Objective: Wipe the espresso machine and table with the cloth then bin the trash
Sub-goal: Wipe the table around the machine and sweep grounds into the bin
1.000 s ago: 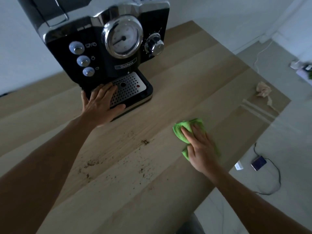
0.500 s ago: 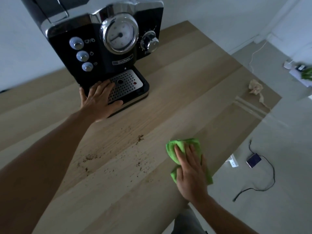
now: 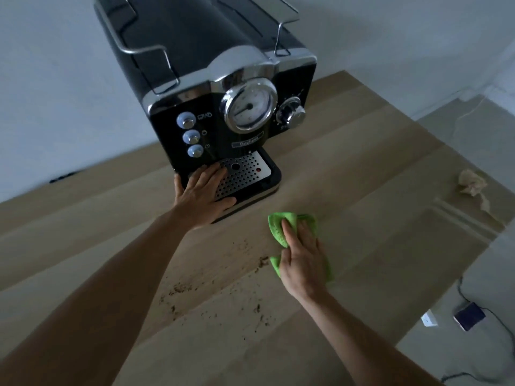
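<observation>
A black and chrome espresso machine [image 3: 223,112] stands at the back of the wooden table [image 3: 376,190]. My left hand [image 3: 202,196] rests flat on the left part of its perforated drip tray [image 3: 245,174]. My right hand [image 3: 302,257] presses a green cloth [image 3: 276,227] flat onto the table, just in front and right of the machine. Brown coffee grounds [image 3: 209,285] are scattered over the wood left of the cloth. A crumpled piece of paper trash [image 3: 472,182] lies near the table's right edge.
The table's right edge drops to a grey floor, where a white power socket [image 3: 429,319], a dark small device [image 3: 469,316] and a black cable [image 3: 498,332] lie. A pale wall rises behind the machine.
My right hand has slid the green cloth from the table's front edge back toward the machine. My left hand has stayed on the drip tray. The camera has tilted up.
</observation>
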The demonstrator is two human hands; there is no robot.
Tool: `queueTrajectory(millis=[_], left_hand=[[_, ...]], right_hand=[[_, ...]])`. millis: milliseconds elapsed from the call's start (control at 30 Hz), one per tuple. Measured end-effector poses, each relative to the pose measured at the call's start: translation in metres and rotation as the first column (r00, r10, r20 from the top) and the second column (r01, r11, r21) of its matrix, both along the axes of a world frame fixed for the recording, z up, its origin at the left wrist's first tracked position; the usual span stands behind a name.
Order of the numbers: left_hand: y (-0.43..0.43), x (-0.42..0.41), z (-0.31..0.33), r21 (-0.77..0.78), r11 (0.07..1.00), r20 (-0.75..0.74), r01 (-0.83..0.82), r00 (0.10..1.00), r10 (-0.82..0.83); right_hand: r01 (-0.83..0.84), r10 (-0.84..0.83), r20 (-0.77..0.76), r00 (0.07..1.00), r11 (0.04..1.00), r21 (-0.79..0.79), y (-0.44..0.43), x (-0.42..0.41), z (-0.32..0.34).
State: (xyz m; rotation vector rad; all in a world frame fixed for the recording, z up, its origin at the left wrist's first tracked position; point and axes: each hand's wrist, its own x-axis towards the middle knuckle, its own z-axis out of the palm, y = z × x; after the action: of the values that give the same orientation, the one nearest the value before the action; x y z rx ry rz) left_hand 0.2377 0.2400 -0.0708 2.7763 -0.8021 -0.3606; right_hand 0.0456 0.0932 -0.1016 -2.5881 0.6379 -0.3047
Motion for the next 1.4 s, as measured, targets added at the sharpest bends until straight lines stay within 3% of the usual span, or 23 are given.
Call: queueTrajectory(millis=[67, 167, 233, 400, 533, 633, 700, 833, 1000, 1167, 1300, 1400], left_hand=[[0.000, 0.001, -0.001, -0.009, 1.000, -0.013, -0.003, 1.000, 0.002], [0.001, 0.002, -0.001, -0.024, 1.000, -0.028, -0.009, 1.000, 0.009], [0.000, 0.002, 0.001, -0.015, 1.000, -0.040, -0.009, 0.999, 0.008], [0.003, 0.001, 0.005, 0.004, 1.000, -0.004, 0.018, 1.000, -0.018], [0.007, 0.000, 0.006, 0.001, 1.000, 0.034, 0.018, 0.999, -0.018], [0.010, -0.009, 0.009, -0.122, 0.992, 0.080, -0.008, 0.997, 0.018], [0.015, -0.020, 0.010, -0.222, 0.971, 0.070, -0.089, 0.992, 0.107], [0.040, -0.051, 0.011, -0.278, 0.883, 0.021, -0.379, 0.916, 0.400], [0.099, -0.096, 0.001, -0.152, 0.720, 0.047, -0.677, 0.723, 0.689], [0.135, -0.118, -0.010, -0.054, 0.724, 0.090, -0.687, 0.719, 0.689], [0.143, -0.110, -0.009, -0.058, 0.748, 0.099, -0.661, 0.742, 0.663], [0.153, -0.105, -0.009, -0.023, 0.797, 0.126, -0.603, 0.789, 0.601]], right_hand=[[-0.209, 0.203, -0.070, 0.977, 0.974, -0.083, 0.002, 0.021, 0.000], [-0.509, 0.494, -0.130, 0.860, 0.849, -0.138, 0.006, 0.025, -0.005], [-0.600, 0.587, -0.125, 0.800, 0.788, -0.136, 0.000, 0.024, -0.007], [-0.553, 0.541, -0.124, 0.832, 0.825, -0.115, -0.005, 0.047, 0.003], [-0.745, 0.738, -0.101, 0.667, 0.657, -0.118, -0.002, 0.046, -0.006], [-0.802, 0.804, -0.042, 0.593, 0.586, -0.115, -0.011, 0.050, -0.005], [-0.806, 0.808, 0.001, 0.589, 0.587, -0.072, -0.016, 0.053, 0.002], [-0.762, 0.757, 0.096, 0.647, 0.637, 0.116, -0.022, 0.057, 0.002], [-0.773, 0.742, 0.226, 0.632, 0.581, 0.255, -0.013, 0.068, 0.018], [-0.808, 0.748, 0.306, 0.588, 0.533, 0.251, 0.029, 0.086, 0.050], [-0.772, 0.732, 0.254, 0.633, 0.570, 0.282, 0.071, 0.125, 0.074], [-0.774, 0.750, 0.191, 0.633, 0.616, 0.146, 0.108, 0.170, 0.078]])
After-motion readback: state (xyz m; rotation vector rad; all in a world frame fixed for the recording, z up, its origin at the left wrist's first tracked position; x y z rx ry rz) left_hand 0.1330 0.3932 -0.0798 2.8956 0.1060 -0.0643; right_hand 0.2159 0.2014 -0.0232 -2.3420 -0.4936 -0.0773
